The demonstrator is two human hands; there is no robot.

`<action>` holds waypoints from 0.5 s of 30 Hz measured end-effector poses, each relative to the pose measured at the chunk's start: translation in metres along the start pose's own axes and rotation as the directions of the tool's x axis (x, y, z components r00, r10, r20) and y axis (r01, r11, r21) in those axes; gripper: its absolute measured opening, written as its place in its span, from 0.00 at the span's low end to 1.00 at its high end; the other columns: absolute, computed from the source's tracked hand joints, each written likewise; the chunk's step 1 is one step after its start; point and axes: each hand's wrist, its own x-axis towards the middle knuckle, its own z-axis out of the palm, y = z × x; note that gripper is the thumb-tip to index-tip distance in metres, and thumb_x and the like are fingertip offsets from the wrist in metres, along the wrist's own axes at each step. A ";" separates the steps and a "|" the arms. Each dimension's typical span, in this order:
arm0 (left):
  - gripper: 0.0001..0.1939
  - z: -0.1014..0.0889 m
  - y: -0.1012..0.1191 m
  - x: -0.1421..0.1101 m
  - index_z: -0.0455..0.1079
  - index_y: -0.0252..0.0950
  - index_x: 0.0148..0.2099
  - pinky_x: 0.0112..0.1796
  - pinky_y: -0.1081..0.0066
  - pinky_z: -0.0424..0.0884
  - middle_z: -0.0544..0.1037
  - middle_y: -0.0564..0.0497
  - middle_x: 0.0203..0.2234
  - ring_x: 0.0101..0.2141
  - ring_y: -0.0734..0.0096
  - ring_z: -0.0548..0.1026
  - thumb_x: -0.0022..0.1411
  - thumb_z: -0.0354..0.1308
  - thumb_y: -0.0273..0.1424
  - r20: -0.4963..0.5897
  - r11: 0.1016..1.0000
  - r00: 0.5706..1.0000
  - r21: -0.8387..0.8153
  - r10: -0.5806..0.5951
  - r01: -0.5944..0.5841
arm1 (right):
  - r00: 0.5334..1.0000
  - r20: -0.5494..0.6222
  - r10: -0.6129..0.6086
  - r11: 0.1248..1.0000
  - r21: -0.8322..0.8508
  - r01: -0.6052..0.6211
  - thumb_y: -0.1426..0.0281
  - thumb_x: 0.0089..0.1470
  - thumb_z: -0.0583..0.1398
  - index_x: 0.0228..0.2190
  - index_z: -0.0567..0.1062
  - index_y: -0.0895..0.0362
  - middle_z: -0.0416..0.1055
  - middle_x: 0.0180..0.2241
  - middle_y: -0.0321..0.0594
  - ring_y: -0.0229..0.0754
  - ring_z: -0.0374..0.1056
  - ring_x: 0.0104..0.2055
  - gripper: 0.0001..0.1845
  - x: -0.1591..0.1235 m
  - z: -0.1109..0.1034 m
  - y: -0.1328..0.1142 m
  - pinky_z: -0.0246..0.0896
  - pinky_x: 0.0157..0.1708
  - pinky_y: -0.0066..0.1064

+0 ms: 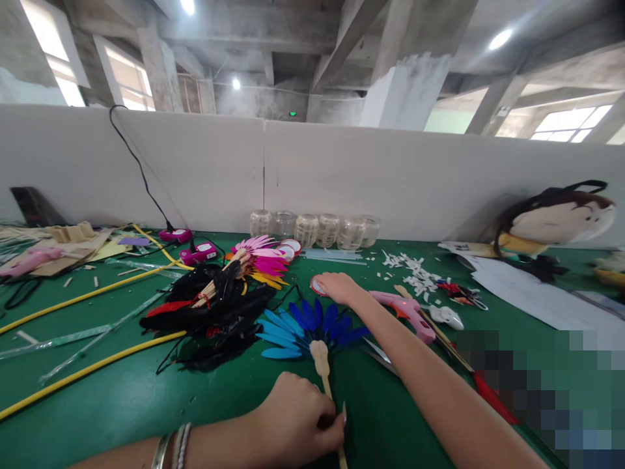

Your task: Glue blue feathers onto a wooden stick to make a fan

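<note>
My left hand (303,417) is closed around the wooden handle (326,383) of a feather fan, low in the head view. Its feathers (307,329) spread away from me, light blue on the left and deep blue on the right. Beyond the fan, my right hand (336,288) reaches forward with its fingers together on a small round red-and-white disc (316,285), which lies at the table. The fingertips are partly hidden. Beneath my right forearm lies a pair of scissors (381,355), and beside it a pink glue gun (407,312).
Black feathers (205,312) and a pink feather bundle (261,257) lie left. Glass jars (306,230) line the white partition (312,169). White scraps (415,273) are scattered right, near a doll-faced bag (551,221). Yellow tubing (97,368) crosses the green table (122,410).
</note>
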 end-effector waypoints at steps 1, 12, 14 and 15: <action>0.17 0.000 0.000 0.000 0.69 0.36 0.20 0.17 0.72 0.42 0.75 0.52 0.15 0.15 0.80 0.66 0.56 0.47 0.35 -0.003 1.000 1.000 -0.001 0.001 -0.001 | 1.000 0.000 -0.002 1.000 0.003 0.002 0.79 0.48 0.51 0.43 0.65 0.56 0.68 0.42 0.46 0.46 0.64 0.42 0.19 0.000 0.000 0.000 0.54 0.33 0.30; 0.17 -0.001 0.000 -0.001 0.70 0.36 0.21 0.17 0.72 0.41 0.75 0.51 0.16 0.15 0.79 0.68 0.57 0.47 0.35 0.004 1.000 1.000 0.013 -0.005 0.005 | 1.000 -0.013 0.014 1.000 0.028 -0.013 0.66 0.58 0.42 0.43 0.67 0.55 0.67 0.41 0.47 0.43 0.66 0.38 0.19 0.000 -0.004 0.000 0.54 0.33 0.30; 0.17 -0.002 0.000 -0.001 0.70 0.36 0.21 0.17 0.72 0.41 0.76 0.51 0.16 0.16 0.79 0.68 0.57 0.47 0.35 0.007 1.000 1.000 0.018 -0.006 0.006 | 1.000 -0.022 0.019 1.000 0.024 -0.018 0.67 0.57 0.42 0.44 0.66 0.55 0.67 0.42 0.47 0.44 0.65 0.39 0.19 0.000 -0.002 0.000 0.54 0.33 0.31; 0.17 -0.001 0.001 -0.001 0.70 0.36 0.21 0.17 0.72 0.41 0.76 0.51 0.16 0.16 0.79 0.68 0.57 0.47 0.35 0.006 1.000 1.000 0.019 -0.004 0.003 | 0.999 -0.027 0.022 1.000 0.021 -0.021 0.68 0.57 0.42 0.45 0.66 0.55 0.67 0.42 0.48 0.45 0.65 0.40 0.18 -0.001 -0.002 0.000 0.54 0.33 0.31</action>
